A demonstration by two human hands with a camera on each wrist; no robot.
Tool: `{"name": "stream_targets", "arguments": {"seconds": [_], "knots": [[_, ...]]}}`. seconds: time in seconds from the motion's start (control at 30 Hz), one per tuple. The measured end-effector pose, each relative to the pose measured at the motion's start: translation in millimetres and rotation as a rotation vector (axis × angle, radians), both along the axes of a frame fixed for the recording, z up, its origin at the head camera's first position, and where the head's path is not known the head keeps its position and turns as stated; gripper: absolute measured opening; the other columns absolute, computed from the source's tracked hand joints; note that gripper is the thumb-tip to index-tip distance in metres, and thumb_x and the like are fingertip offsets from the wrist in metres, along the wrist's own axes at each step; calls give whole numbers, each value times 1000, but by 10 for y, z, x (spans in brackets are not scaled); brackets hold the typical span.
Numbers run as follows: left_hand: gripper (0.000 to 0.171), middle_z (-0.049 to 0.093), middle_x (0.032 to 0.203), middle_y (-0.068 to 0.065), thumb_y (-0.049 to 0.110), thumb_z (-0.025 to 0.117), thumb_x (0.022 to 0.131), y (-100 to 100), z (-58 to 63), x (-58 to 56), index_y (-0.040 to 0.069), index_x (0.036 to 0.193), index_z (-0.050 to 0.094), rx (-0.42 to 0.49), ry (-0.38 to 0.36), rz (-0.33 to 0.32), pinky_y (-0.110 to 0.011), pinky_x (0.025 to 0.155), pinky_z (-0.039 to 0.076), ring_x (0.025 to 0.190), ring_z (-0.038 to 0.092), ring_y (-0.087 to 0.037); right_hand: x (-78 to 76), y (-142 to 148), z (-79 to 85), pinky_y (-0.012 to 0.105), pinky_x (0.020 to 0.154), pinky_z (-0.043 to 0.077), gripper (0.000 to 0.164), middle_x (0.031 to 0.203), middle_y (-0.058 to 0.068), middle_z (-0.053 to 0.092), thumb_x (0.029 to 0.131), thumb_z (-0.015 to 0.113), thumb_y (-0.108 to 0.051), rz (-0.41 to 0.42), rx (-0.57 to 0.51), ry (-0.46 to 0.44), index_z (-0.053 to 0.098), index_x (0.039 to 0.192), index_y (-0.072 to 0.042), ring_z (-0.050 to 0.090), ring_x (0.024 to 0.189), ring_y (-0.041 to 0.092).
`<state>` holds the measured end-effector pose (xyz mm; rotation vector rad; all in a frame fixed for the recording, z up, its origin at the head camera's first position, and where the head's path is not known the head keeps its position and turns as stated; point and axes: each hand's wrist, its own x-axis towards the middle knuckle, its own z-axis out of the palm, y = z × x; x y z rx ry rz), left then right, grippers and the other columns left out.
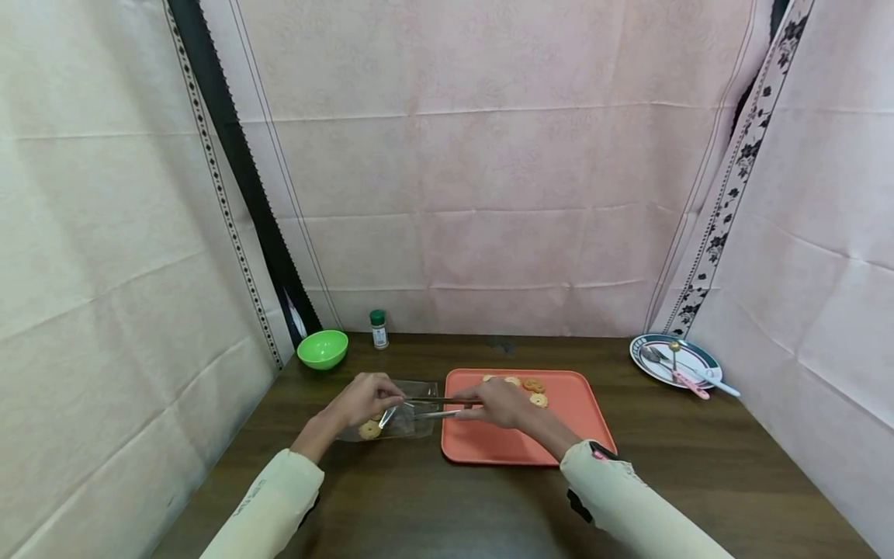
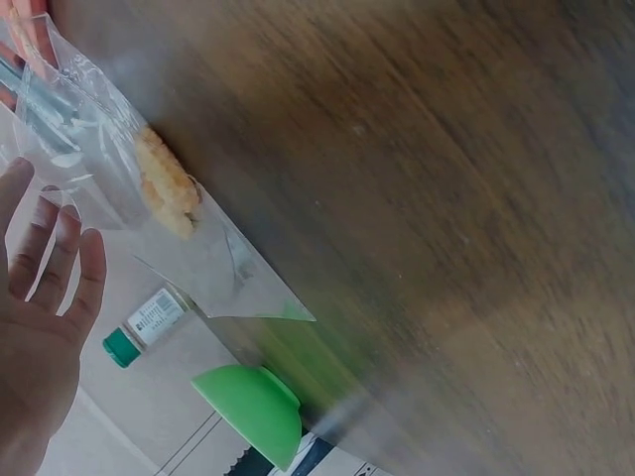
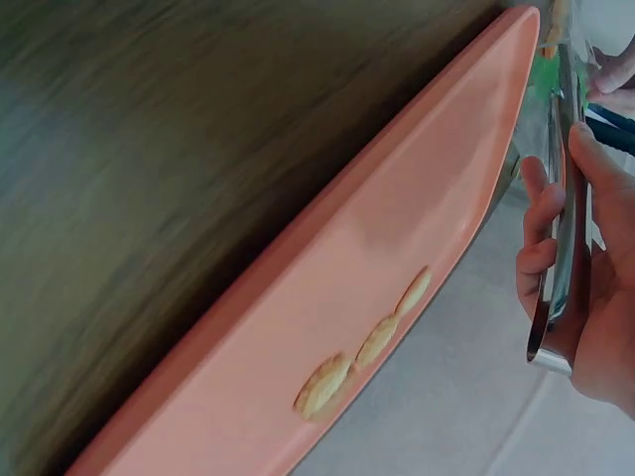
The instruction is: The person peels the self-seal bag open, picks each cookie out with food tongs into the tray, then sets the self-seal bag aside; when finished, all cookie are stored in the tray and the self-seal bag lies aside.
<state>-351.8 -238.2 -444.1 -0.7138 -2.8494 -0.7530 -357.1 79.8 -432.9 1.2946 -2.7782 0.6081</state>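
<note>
My left hand (image 1: 365, 400) pinches the upper edge of a clear plastic bag (image 2: 238, 283) left of the tray. Round cookies (image 1: 370, 430) lie in the bag's far left end. With my right hand (image 1: 497, 404) I grip metal tongs (image 3: 569, 223), fingers on one side and thumb on the other. The tongs reach leftward from above the tray, their tips at the bag's mouth. In the right wrist view nothing shows between the tong arms. Several cookies (image 3: 376, 342) lie in a row along the far side of the coral tray (image 1: 517, 444), beneath and beyond my right hand.
A green bowl (image 1: 322, 350) and a small green-capped shaker jar (image 1: 379, 330) stand at the back left. At the back right a plate (image 1: 639, 359) carries a spoon, a fork and other cutlery with handles over its rim. Cloth hangs around the wooden table (image 1: 419, 512).
</note>
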Motion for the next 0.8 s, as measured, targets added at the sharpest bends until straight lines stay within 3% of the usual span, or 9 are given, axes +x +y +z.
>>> {"name": "stream_targets", "arguments": {"seconds": [0.17,0.27,0.4,0.57,0.8], "knots": [[10,67,92,9,16,74,98,7,-4,3,17,102,83,-6,5,-6,-25,70,53,84,62,-7,-23,-152,-38,26,60,50,40,119,3,76,102,68,-38,-8,0,-42,70,136,-17,70,87,6],[10,68,93,9,16,74,98,15,-2,0,17,102,83,-11,10,-13,-25,71,54,85,63,-7,-41,-221,-63,25,64,51,41,120,2,76,102,66,-40,-29,19,-47,69,138,-18,68,87,4],[10,68,92,9,16,74,99,31,16,-8,18,102,83,-10,2,-8,-26,70,54,85,63,-7,-71,-299,-81,24,56,43,43,97,-5,75,102,67,-41,-52,45,-35,68,139,-20,56,65,3],[11,68,92,8,16,73,99,30,27,-13,18,103,83,-8,-15,-2,-26,68,52,83,61,-7,-87,-399,-101,24,46,31,46,62,-6,55,101,68,-44,-89,74,-44,66,142,-23,37,48,7],[11,67,92,9,17,73,99,29,22,-14,19,103,83,-8,-9,-11,-25,67,52,80,60,-5,-70,-509,-125,24,43,27,46,54,-3,47,100,68,-45,-116,94,-23,67,141,-25,30,43,8]]}}
